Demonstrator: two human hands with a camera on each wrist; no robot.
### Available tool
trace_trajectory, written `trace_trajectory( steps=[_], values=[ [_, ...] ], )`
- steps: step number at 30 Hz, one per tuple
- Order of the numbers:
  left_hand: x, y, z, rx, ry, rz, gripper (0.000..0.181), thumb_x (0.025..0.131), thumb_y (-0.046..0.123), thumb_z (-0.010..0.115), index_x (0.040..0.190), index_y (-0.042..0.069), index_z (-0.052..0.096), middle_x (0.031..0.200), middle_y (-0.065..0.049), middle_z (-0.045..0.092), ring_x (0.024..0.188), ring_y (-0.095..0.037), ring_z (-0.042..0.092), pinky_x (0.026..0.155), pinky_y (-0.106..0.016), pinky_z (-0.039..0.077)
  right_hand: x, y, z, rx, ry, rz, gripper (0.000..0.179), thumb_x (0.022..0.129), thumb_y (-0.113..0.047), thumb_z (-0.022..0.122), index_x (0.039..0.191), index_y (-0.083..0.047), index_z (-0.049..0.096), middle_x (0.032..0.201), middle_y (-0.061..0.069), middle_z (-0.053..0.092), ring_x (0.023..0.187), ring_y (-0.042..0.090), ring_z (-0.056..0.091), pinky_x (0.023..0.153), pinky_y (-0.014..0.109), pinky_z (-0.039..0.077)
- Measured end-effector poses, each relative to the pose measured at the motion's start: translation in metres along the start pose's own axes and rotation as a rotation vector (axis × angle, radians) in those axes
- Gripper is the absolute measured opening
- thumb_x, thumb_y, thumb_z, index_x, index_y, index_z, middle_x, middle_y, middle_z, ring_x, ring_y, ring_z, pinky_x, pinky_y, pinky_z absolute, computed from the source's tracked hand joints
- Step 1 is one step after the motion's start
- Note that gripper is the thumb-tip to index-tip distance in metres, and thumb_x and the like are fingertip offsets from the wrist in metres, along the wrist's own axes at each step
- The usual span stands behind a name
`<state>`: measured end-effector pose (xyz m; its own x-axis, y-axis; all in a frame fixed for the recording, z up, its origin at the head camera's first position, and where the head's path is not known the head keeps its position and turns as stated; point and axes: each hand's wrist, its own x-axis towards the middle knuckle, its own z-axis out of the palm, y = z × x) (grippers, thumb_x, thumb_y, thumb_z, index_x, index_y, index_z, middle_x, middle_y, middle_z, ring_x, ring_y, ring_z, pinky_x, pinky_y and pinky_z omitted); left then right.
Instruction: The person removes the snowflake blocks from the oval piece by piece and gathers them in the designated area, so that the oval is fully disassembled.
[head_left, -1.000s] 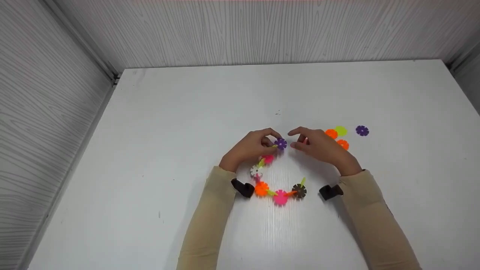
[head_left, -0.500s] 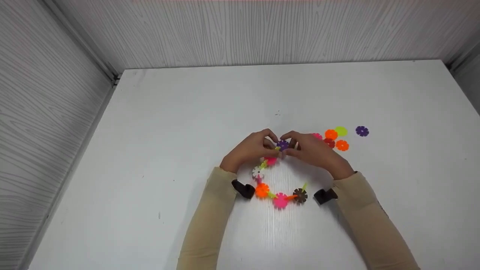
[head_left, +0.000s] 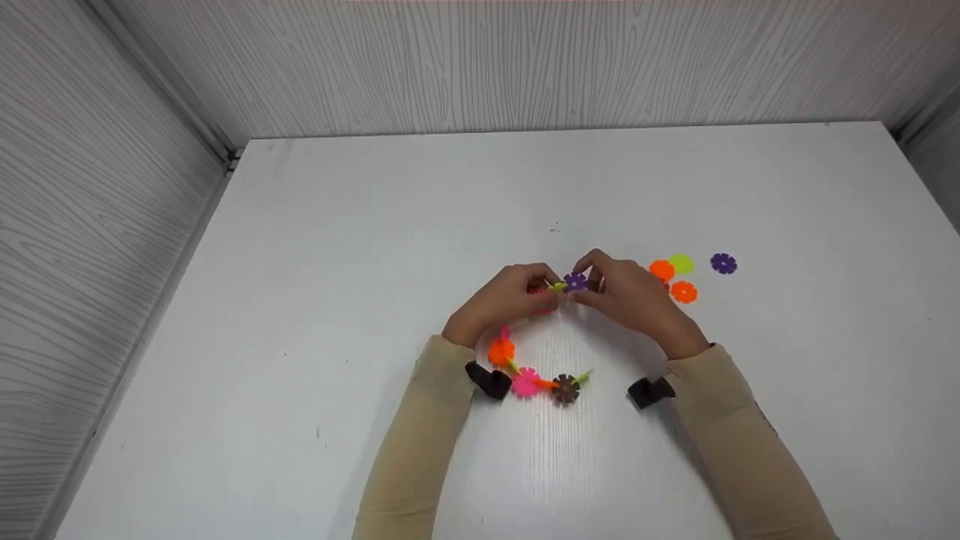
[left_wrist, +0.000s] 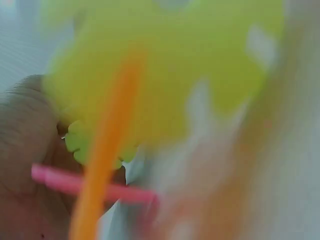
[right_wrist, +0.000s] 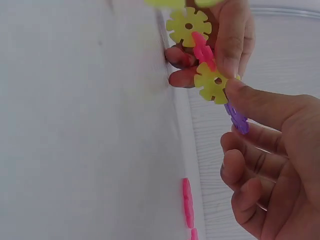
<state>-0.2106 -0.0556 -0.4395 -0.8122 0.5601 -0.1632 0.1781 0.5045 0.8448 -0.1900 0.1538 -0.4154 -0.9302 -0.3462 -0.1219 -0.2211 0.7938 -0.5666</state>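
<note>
My left hand [head_left: 506, 300] grips the upper end of a chain of slotted, flower-shaped plastic discs. Between my right thumb and fingers is the edge of a purple disc [head_left: 575, 282]; that right hand [head_left: 634, 296] faces the left one closely. In the right wrist view, the purple disc slots into a yellow-green disc [right_wrist: 209, 89], with a pink disc [right_wrist: 202, 50] joined beyond it. The chain curves down through an orange disc [head_left: 501, 352], a pink one and a brown disc [head_left: 566, 389], ending in a yellow-green piece. My left fingers hide part of it.
Loose discs lie right of my right hand: an orange disc [head_left: 684, 292], another orange one, a yellow-green disc [head_left: 681, 263] and, farther out, a purple one. The white table [head_left: 375, 202] meets a wood-grain panel [head_left: 480, 67] at the back.
My right hand has come in from the right and now pinches the purple disc. The lower part of the chain has swung left, and its upper end has risen slightly with my left hand.
</note>
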Motion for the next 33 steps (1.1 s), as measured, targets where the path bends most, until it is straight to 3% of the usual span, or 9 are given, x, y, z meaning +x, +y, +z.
trace_trajectory(
  steps=[5, 10, 17, 24, 30, 33],
  values=[
    [0.001, -0.001, 0.001, -0.008, 0.05, 0.045, 0.012, 0.093, 0.022, 0.06, 0.096, 0.011, 0.066, 0.087, 0.0, 0.062, 0.079, -0.013, 0.052, 0.072, -0.021, 0.043, 0.0, 0.0, 0.001, 0.018, -0.011, 0.004, 0.038, 0.089, -0.034, 0.068, 0.119, -0.014, 0.056, 0.09, 0.009, 0.065, 0.07, 0.02, 0.053, 0.059, 0.027, 0.042],
    [-0.001, 0.0, 0.001, 0.03, 0.072, 0.079, 0.012, 0.094, 0.022, 0.061, 0.088, 0.012, 0.063, 0.075, 0.003, 0.053, 0.072, -0.012, 0.047, 0.066, -0.022, 0.037, 0.001, 0.001, 0.001, 0.036, -0.026, -0.019, 0.037, 0.091, -0.032, 0.066, 0.121, -0.012, 0.057, 0.09, 0.008, 0.064, 0.072, 0.021, 0.053, 0.061, 0.028, 0.043],
    [-0.002, 0.0, -0.002, 0.101, 0.049, 0.043, 0.02, 0.095, 0.023, 0.057, 0.108, 0.017, 0.071, 0.098, 0.001, 0.067, 0.082, -0.013, 0.051, 0.075, -0.024, 0.042, 0.001, 0.007, -0.005, 0.043, -0.021, -0.042, 0.033, 0.093, -0.026, 0.064, 0.122, -0.01, 0.06, 0.098, 0.01, 0.065, 0.08, 0.022, 0.054, 0.066, 0.028, 0.044],
    [-0.002, -0.001, -0.003, 0.106, 0.029, -0.012, 0.028, 0.096, 0.031, 0.058, 0.121, 0.021, 0.065, 0.106, -0.001, 0.065, 0.086, -0.014, 0.052, 0.08, -0.025, 0.045, 0.0, 0.015, -0.013, 0.046, -0.005, -0.037, 0.036, 0.093, -0.025, 0.064, 0.126, -0.01, 0.059, 0.101, 0.011, 0.064, 0.084, 0.023, 0.054, 0.067, 0.028, 0.046],
    [-0.006, 0.003, -0.007, 0.075, -0.074, -0.087, 0.048, 0.089, 0.031, 0.068, 0.133, 0.022, 0.053, 0.114, -0.005, 0.06, 0.102, -0.019, 0.053, 0.094, -0.033, 0.047, -0.002, 0.023, -0.022, 0.102, -0.084, 0.029, 0.036, 0.094, -0.022, 0.062, 0.129, -0.014, 0.055, 0.105, 0.011, 0.06, 0.071, 0.021, 0.054, 0.059, 0.028, 0.049],
    [-0.006, 0.004, -0.008, 0.078, -0.126, -0.107, 0.053, 0.088, 0.025, 0.067, 0.138, 0.022, 0.048, 0.125, -0.006, 0.057, 0.112, -0.02, 0.051, 0.103, -0.036, 0.043, -0.003, 0.027, -0.026, 0.112, -0.145, 0.063, 0.038, 0.094, -0.023, 0.063, 0.131, -0.016, 0.054, 0.106, 0.011, 0.059, 0.074, 0.021, 0.055, 0.063, 0.028, 0.05]
  ],
)
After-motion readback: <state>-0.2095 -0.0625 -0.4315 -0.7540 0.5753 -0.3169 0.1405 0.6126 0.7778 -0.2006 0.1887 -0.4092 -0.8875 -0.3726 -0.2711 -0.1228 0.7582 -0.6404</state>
